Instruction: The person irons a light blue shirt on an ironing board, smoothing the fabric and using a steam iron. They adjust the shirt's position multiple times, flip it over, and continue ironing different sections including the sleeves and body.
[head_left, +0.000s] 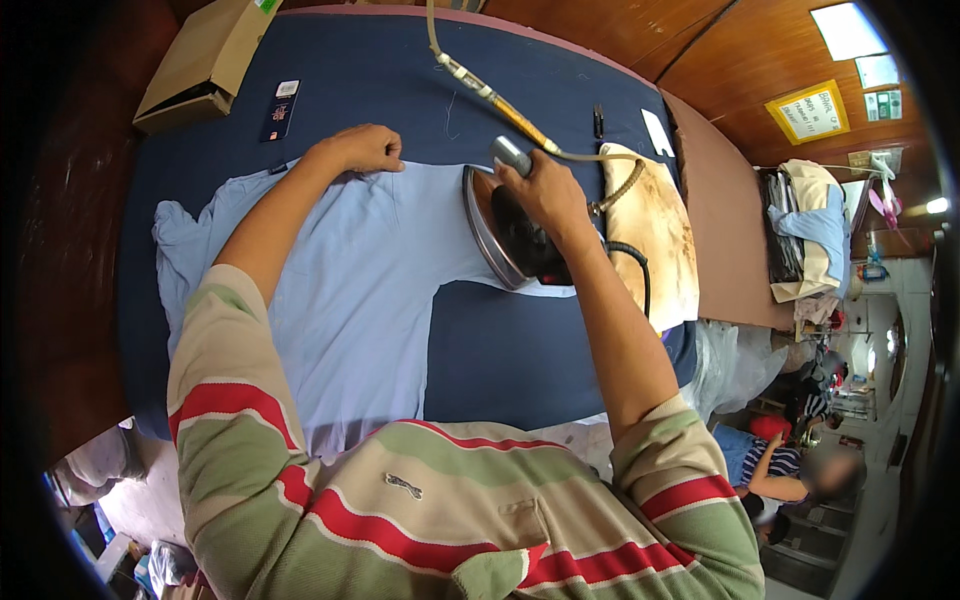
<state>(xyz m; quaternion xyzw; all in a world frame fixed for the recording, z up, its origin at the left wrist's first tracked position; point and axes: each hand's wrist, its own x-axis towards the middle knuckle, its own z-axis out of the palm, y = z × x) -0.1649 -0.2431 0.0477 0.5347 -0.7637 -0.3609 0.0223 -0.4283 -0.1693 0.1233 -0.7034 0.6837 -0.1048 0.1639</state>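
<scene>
A light blue shirt [335,290] lies spread on the dark blue cloth of the ironing table, with one sleeve stretched to the right. My right hand [550,198] is wrapped round the handle of a steam iron [500,228], whose soleplate rests on that sleeve. At the shirt's upper edge, near the shoulder, my left hand [365,148] is closed, its curled fingers on the fabric; the fingertips are partly hidden. A hose [500,105] comes down from above toward the iron.
A scorched cream pad [650,230] lies right of the iron. Along the far side are a cardboard box [205,65], a dark tag [281,112], small black clippers [598,121] and a white card [657,132]. Folded garments [808,225] hang at the right; another person [775,470] sits beyond.
</scene>
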